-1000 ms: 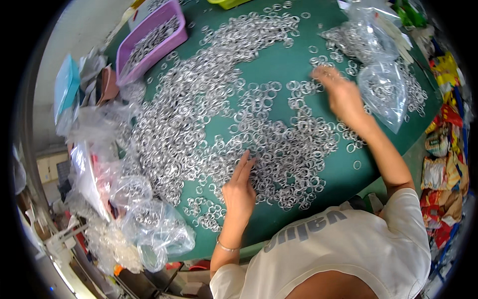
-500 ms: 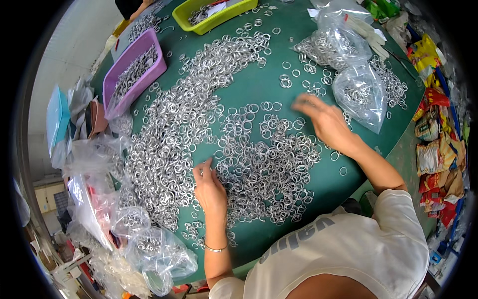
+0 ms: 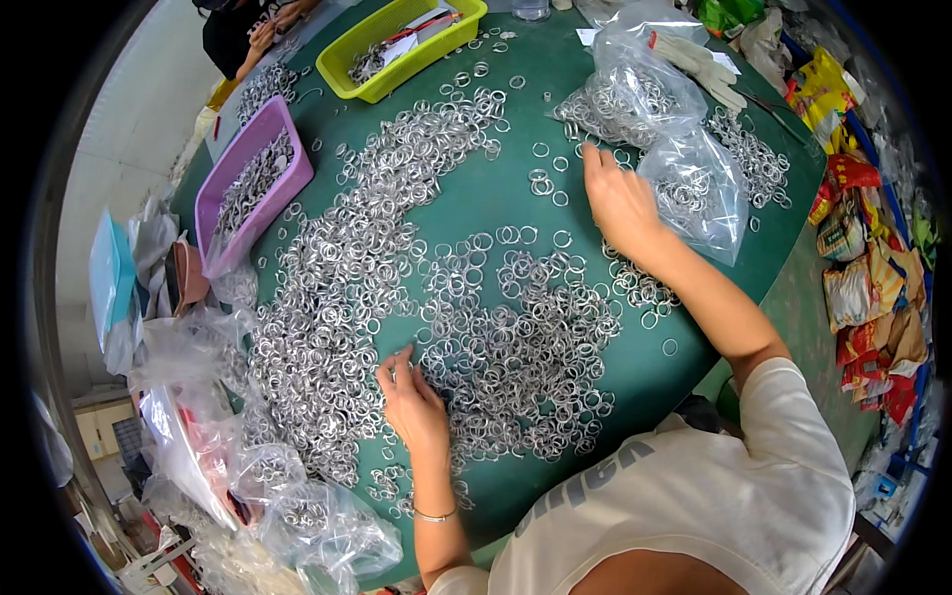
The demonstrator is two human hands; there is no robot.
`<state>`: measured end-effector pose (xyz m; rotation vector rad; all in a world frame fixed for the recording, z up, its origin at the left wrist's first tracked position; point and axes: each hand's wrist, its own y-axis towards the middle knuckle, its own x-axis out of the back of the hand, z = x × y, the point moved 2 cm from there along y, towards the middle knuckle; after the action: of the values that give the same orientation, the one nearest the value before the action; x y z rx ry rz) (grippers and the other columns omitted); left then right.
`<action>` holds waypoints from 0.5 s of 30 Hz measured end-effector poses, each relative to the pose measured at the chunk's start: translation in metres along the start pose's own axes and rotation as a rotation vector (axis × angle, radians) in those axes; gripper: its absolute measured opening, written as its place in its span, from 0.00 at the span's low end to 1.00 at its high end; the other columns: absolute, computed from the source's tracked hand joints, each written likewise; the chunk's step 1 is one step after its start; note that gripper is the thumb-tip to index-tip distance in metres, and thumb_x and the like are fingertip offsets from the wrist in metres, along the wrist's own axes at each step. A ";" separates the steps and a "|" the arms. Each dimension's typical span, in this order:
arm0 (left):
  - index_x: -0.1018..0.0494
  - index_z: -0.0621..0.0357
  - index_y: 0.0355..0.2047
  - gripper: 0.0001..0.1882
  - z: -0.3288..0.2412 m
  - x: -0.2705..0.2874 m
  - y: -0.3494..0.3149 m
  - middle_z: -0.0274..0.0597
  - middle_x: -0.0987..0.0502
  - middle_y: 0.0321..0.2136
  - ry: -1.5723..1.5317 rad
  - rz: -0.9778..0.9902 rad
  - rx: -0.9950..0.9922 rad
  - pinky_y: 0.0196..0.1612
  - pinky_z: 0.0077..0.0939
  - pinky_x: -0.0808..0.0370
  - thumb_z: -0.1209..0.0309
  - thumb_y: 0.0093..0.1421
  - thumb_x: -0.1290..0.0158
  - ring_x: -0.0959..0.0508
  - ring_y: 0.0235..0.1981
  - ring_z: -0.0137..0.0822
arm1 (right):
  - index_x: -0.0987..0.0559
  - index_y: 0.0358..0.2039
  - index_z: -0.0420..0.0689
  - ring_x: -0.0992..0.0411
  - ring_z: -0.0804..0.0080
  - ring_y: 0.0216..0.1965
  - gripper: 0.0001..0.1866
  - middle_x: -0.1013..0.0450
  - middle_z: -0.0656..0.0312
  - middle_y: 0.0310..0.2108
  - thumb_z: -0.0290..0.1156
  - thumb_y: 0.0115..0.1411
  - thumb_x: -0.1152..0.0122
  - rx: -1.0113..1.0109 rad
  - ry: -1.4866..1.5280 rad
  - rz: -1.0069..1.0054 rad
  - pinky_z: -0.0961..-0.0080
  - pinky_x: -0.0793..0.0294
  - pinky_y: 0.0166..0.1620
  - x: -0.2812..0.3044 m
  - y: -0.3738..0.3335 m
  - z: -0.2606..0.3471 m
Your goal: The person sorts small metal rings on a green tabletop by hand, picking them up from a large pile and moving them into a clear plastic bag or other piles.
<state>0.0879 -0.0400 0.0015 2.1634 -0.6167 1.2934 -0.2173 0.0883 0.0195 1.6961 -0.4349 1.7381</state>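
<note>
Many small silver metal rings lie on the green table in a dense pile (image 3: 337,278) at the left and a looser spread (image 3: 516,347) in front of me. At the edge between these two groups is my left hand (image 3: 412,405), its fingers bent slightly and apart, with the tips at the rings. My right hand (image 3: 623,206) reaches farther out, palm down, fingers stretched toward a few loose rings beside the clear plastic bags. I see nothing held in it, though its underside is hidden. Near its wrist lies a small cluster of rings (image 3: 643,288).
Clear bags of rings (image 3: 640,99) (image 3: 699,198) stand at the far right beside a glove (image 3: 699,69). A purple basket (image 3: 297,164) and a yellow-green basket (image 3: 382,87) hold metal pieces. More plastic bags (image 3: 327,521) crowd the left edge. A co-worker's hand (image 3: 261,40) shows at the far left.
My right hand has moved away from me toward the bags, uncovering the ring cluster near its wrist. My left hand stays at nearly the same rings. The whole view has shifted slightly.
</note>
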 end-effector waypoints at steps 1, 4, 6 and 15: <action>0.28 0.56 0.44 0.12 0.000 0.000 0.000 0.46 0.30 0.40 -0.008 0.000 0.012 0.22 0.36 0.29 0.77 0.59 0.52 0.25 0.20 0.45 | 0.34 0.44 0.28 0.24 0.52 0.26 0.20 0.32 0.43 0.38 0.17 0.48 0.48 -0.036 -0.044 0.011 0.63 0.23 0.24 -0.004 0.009 -0.002; 0.29 0.55 0.44 0.12 -0.010 -0.002 0.008 0.46 0.30 0.39 -0.025 -0.028 -0.049 0.22 0.35 0.29 0.76 0.59 0.51 0.25 0.21 0.45 | 0.33 0.41 0.29 0.24 0.52 0.26 0.17 0.32 0.43 0.38 0.18 0.48 0.47 -0.082 -0.128 0.016 0.64 0.23 0.25 -0.013 0.024 -0.005; 0.29 0.55 0.44 0.12 -0.023 -0.005 0.017 0.45 0.30 0.39 -0.064 -0.024 -0.112 0.21 0.35 0.28 0.76 0.59 0.51 0.24 0.21 0.45 | 0.32 0.38 0.30 0.24 0.51 0.27 0.15 0.32 0.43 0.38 0.18 0.48 0.46 -0.046 -0.100 0.026 0.63 0.23 0.26 -0.028 0.029 -0.014; 0.28 0.58 0.41 0.12 -0.117 -0.046 0.091 0.47 0.29 0.38 -0.250 0.123 -0.402 0.24 0.39 0.25 0.73 0.57 0.48 0.23 0.24 0.49 | 0.31 0.36 0.36 0.27 0.48 0.30 0.09 0.30 0.46 0.33 0.20 0.54 0.46 0.040 0.352 -0.070 0.59 0.28 0.33 -0.030 0.013 -0.039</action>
<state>-0.0644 -0.0272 0.0260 1.9821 -1.0293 0.8675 -0.2573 0.0972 -0.0112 1.3735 -0.1802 1.9535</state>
